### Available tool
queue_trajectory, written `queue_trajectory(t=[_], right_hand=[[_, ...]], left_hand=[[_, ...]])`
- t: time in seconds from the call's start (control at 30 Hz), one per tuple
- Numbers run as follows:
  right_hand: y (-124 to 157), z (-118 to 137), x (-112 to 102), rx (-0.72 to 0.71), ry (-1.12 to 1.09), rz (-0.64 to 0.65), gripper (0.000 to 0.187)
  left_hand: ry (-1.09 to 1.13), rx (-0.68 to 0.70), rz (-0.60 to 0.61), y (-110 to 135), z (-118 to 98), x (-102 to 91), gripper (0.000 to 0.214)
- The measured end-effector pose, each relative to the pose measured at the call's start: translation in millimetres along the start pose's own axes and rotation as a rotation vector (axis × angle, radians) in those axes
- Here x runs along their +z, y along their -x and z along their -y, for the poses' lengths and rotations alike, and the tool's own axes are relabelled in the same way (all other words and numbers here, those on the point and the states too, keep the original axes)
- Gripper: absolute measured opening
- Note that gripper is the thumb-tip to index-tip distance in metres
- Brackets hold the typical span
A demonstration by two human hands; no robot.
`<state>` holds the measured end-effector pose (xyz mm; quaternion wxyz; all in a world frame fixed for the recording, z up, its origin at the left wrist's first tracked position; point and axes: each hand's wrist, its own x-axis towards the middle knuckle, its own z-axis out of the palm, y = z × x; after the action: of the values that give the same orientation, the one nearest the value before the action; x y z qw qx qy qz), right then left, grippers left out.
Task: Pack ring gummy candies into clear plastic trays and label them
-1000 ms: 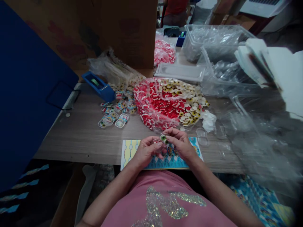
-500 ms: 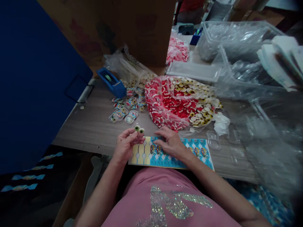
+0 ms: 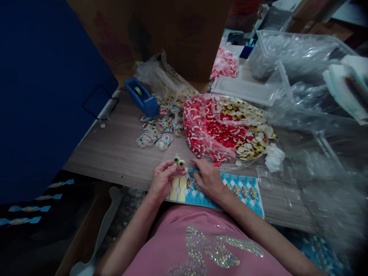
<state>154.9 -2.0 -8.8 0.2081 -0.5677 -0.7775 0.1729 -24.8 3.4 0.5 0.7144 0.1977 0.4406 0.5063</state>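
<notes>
My left hand (image 3: 163, 179) is closed on a small clear plastic case, with two green-and-white eye pieces (image 3: 178, 161) showing at its top. To the right, my right hand (image 3: 209, 178) is over the sheet of blue stickers (image 3: 198, 199), its thumb and forefinger bent and a little apart at the sheet's upper part. Bare yellowish backing shows at the sheet's left end. Beyond my left hand lie several small labelled cases (image 3: 165, 142). A clear bag (image 3: 207, 130) of red-and-white pieces and eye pieces lies past my right hand.
A blue tape dispenser (image 3: 141, 97) stands behind the labelled cases, before a large cardboard box (image 3: 172, 42). Clear tubs (image 3: 260, 57) full of plastic cases stand at the right. Crumpled white tissue (image 3: 274, 157) and an empty clear case (image 3: 263, 177) lie right of the bag.
The view has shifted, so the table things sit a little further right in the picture. My right hand's fingers have come closer to the sticker sheet. My left hand keeps its hold on the case.
</notes>
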Motion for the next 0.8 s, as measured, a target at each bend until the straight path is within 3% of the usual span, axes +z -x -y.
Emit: queue_trajectory(t=[0.17,0.33,0.5,0.67,0.8], right_hand=[[-4,1,4,0.012,0.024,0.019,0.015],[0,-2,9,-0.069,0.024,-0.044,0.019],[15,-4,0,-0.179,-0.252,-0.081,0.014],[22,-8,-6,-0.083,-0.427,-0.119,0.012],[26,-17,-9,0.016,-0.557,-0.064,0.019]], left_hand=[[-0.005,-0.014,0.028,-2,3,-0.5,0.024],[0.014,-0.022,0.073,-3,6,0.5,0.027],[-0.004,-0.063,0.172,-4,5,-3.7,0.026],[-0.085,-0.158,0.35,-1,4,-6.3,0.025],[-0.083,-0.153,0.335,0,3,-5.8,0.024]])
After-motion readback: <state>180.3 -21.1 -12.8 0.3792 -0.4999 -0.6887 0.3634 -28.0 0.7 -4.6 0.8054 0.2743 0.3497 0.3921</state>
